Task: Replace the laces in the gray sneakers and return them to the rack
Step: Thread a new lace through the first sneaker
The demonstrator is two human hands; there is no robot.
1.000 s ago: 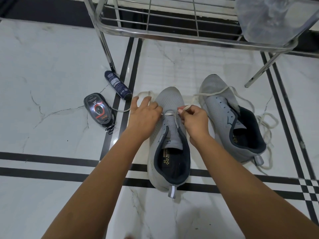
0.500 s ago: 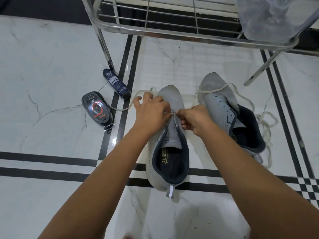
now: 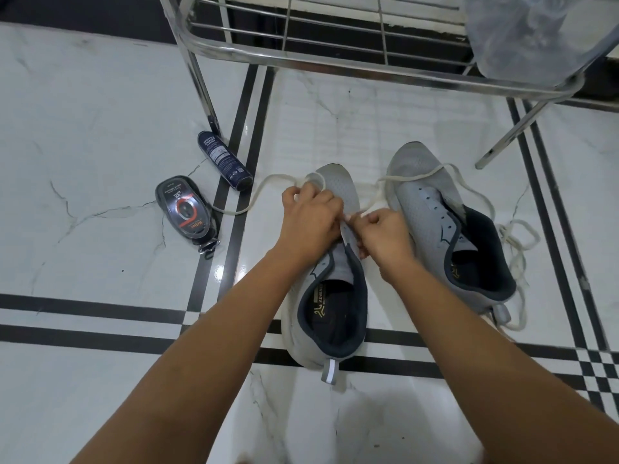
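Two gray sneakers with dark collars stand on the floor, toes toward the rack. Over the eyelet area of the near gray sneaker [image 3: 330, 296], my left hand [image 3: 310, 219] grips the shoe's upper and a loop of white lace [image 3: 268, 189]. My right hand [image 3: 382, 232] pinches the same lace just right of the tongue. The lace trails left across the floor and right toward the other shoe. The second gray sneaker [image 3: 435, 222] stands to the right with a loose white lace [image 3: 516, 249] draped over and around it. The steel shoe rack [image 3: 335, 58] stands behind.
A dark spray can [image 3: 224, 160] lies beside the rack's left leg, and a black shoe-polish sponge case [image 3: 186, 212] lies left of it. A clear plastic bag [image 3: 529, 31] sits on the rack's right end. White marble floor with black stripes surrounds everything.
Both hands drew together over the near sneaker's eyelets; the right hand dropped lower beside the tongue. The lace's left end now loops over the left hand. The view shifted slightly.
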